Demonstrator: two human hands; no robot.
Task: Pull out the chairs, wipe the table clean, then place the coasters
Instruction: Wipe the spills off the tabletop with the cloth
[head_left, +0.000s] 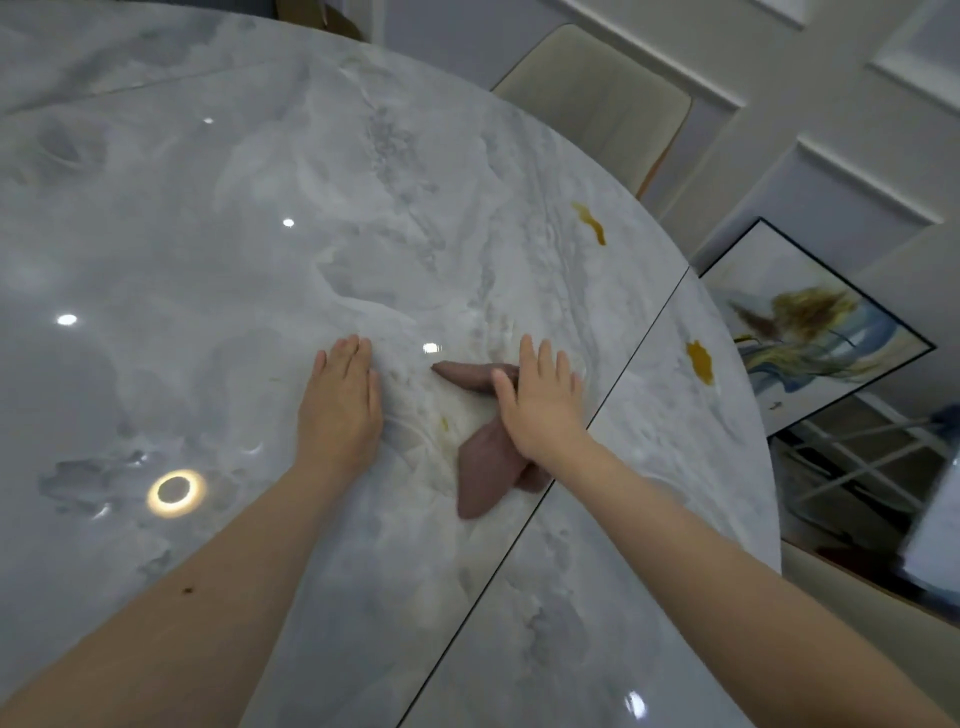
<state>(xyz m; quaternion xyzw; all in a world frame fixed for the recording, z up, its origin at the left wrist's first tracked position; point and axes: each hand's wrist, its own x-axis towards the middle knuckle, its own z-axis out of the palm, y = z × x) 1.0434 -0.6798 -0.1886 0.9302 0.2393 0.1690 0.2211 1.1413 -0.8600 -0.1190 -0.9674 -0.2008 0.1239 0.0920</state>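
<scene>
Table: a large round glossy grey-white marble-patterned table fills most of the view; a thin dark seam runs diagonally across its right part, and ceiling lights glint on the surface.
Wall: a pale panelled wall with white mouldings stands beyond the table's far right edge.
Painting: a black-framed abstract painting with blue and gold strokes leans at floor level against that wall, right of the table.
Chair: a cream upholstered chair with a rounded backrest stands at the table's far edge; only its back shows.
Right hand: the right hand lies palm down with straight fingers slightly fanned, pressing flat on the cloth just left of the seam.
Left hand: the left hand lies palm down on bare tabletop, fingers straight and close together, near the cloth but apart from it.
Cloth: a crumpled mauve-brown wiping cloth lies on the table under the right hand; one corner sticks out left of the fingers, a longer fold trails toward the person below the wrist, touching the seam.
Smears: faint wet streaks show on the surface between the two hands.
Near stain: an amber-yellow spill sits right of the seam, near the table's edge, apart from the cloth.
Far stain: a thinner amber-yellow streak lies farther away, close to the rim, below the chair.
</scene>
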